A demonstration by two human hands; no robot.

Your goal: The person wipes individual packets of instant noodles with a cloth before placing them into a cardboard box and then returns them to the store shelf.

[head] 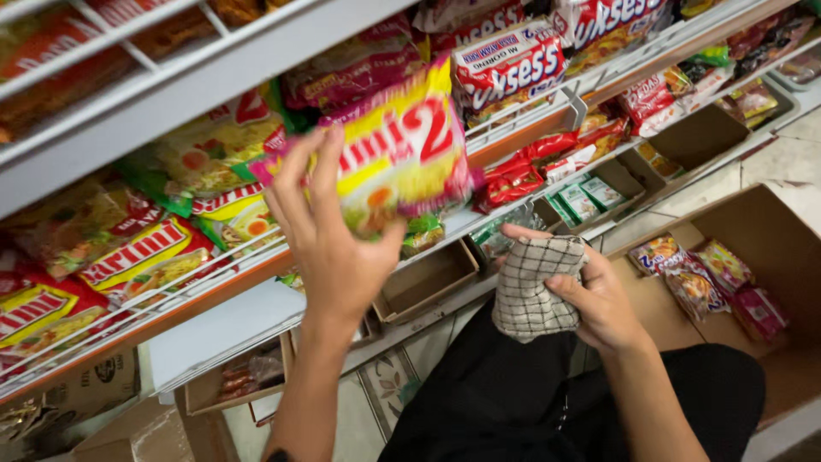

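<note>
The left hand (329, 235) is raised high on a bare forearm, back toward the camera, its fingers (295, 171) spread upward and the thumb out to the right, pinching something between them. The right hand (594, 295) sits lower, near the body, fingers curled and thumb laid across the front, closed in a grip. Both wrists are bare.
</note>
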